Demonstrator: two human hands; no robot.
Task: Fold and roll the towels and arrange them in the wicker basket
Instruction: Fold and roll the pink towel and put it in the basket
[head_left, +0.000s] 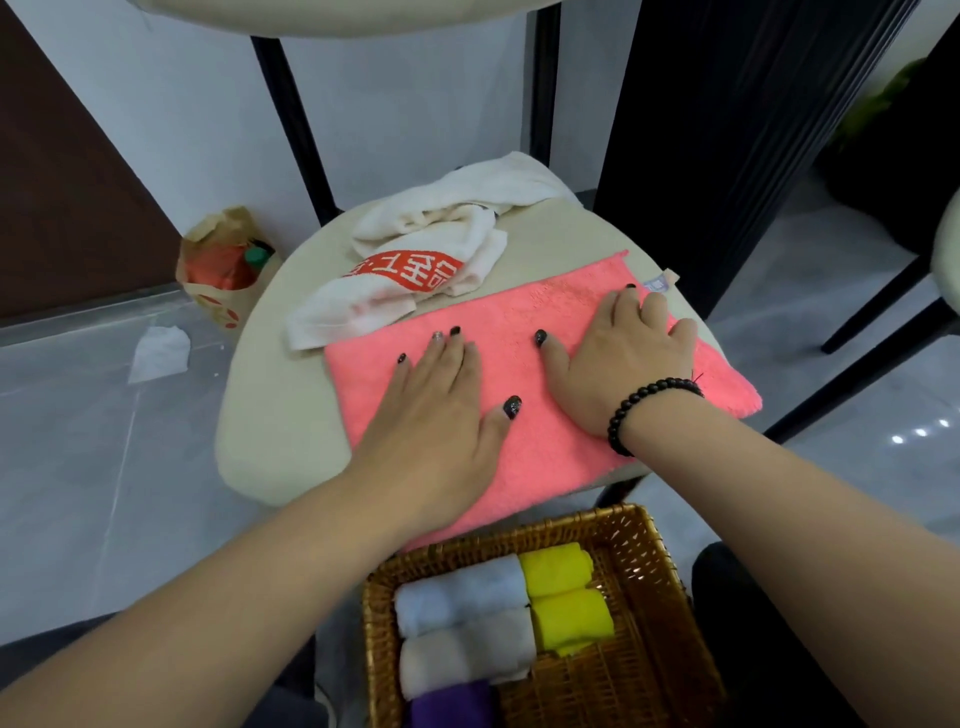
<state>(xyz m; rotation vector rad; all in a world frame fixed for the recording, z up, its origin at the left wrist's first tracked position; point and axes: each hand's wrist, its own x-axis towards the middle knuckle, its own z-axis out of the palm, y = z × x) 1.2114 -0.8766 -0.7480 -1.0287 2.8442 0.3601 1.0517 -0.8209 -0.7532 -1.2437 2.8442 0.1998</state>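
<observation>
Woven wicker basket (649, 566) holds rolled towels; flat hands press fuzzy pink towel (540, 322).

white towel (410, 270): red patch with white Chinese characters, upside down to camera, partly folded under, not fully readable; small tag (658, 283) at pink towel (540, 415) corner, print too blurred

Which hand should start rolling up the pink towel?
Probably the right hand. It lies flat near the pink towel's right end, where a roll could begin. The left hand presses the middle and could steady the cloth.
</observation>
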